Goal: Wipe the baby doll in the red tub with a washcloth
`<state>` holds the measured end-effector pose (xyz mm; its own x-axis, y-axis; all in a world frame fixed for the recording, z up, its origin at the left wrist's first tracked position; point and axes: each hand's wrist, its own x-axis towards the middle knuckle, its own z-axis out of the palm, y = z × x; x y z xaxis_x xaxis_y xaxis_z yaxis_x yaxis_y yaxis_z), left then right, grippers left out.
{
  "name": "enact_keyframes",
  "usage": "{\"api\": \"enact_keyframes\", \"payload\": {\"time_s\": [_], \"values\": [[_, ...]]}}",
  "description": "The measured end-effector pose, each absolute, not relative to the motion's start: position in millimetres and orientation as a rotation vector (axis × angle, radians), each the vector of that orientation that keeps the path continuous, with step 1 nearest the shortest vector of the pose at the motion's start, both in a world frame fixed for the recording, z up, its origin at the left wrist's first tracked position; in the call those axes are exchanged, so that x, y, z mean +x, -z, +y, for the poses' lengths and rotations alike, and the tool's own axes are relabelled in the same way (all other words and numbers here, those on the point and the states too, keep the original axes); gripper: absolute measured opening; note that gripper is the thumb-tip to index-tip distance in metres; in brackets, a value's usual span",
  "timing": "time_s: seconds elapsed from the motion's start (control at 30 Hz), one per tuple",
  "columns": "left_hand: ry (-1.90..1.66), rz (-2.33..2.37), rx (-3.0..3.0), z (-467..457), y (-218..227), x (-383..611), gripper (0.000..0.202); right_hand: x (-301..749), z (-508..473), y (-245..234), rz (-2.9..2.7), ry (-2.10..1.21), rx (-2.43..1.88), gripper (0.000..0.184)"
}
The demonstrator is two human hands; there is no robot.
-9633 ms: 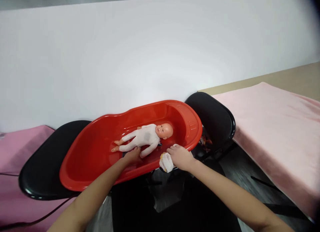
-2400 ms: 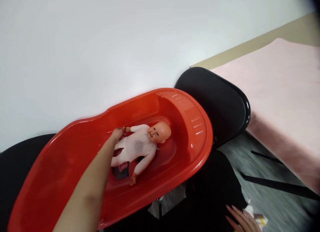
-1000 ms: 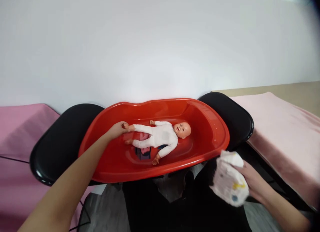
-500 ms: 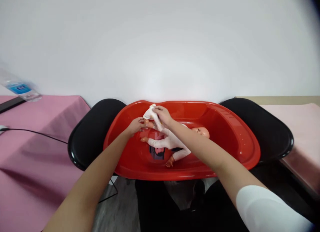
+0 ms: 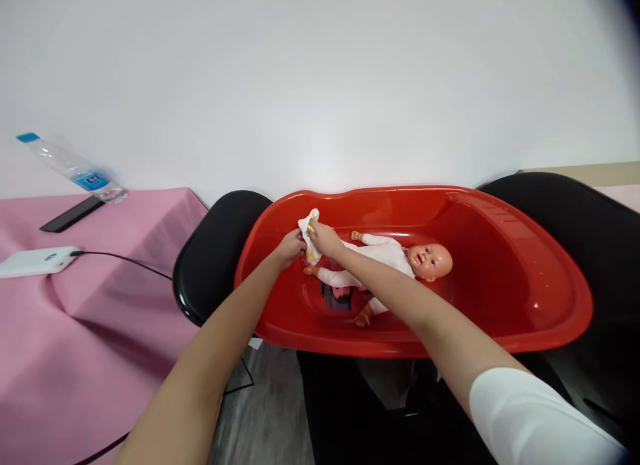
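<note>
A bald baby doll (image 5: pixel 430 261) in a white long-sleeved suit lies on its back in a red baby bathtub (image 5: pixel 505 285), its head toward the right. My right hand (image 5: pixel 326 240) is closed on a white cloth with yellow marks (image 5: pixel 312 251) over the doll's leg end. My left hand (image 5: pixel 291 247) has its fingers curled in at the cloth's left edge. The doll's far foot is hidden behind the cloth and my fingers. One lower leg, with its bare foot (image 5: pixel 311 270), shows just below the cloth.
Black chair seats (image 5: pixel 220 251) stand at both ends of the tub. On the pink-covered table (image 5: pixel 150 305) at left are a leaning water bottle (image 5: pixel 90 178), a dark flat bar (image 5: pixel 73 213) and a white device (image 5: pixel 37 261) with a black cable. A white wall is behind.
The view has shifted left, bringing the white device into sight. My right hand has lowered with the cloth, which now hangs between both hands. The doll's face shows more fully.
</note>
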<state>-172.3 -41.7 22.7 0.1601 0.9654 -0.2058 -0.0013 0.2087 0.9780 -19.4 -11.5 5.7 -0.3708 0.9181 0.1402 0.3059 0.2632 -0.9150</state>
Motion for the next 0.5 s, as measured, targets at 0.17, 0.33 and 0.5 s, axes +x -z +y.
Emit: {"api": "enact_keyframes", "payload": {"time_s": [0.17,0.33,0.5], "values": [[-0.977,1.042,1.039,-45,-28,-165,0.060,-14,-11,-2,-1.769,-0.910,-1.145,0.030],[-0.989,1.069,1.059,-45,-27,-165,0.058,-2,-20,4,-1.872,-0.857,-1.174,0.045],[-1.015,1.092,1.007,-42,-21,-171,0.066,-4,-29,0,-1.837,-0.844,-1.373,0.031]]}}
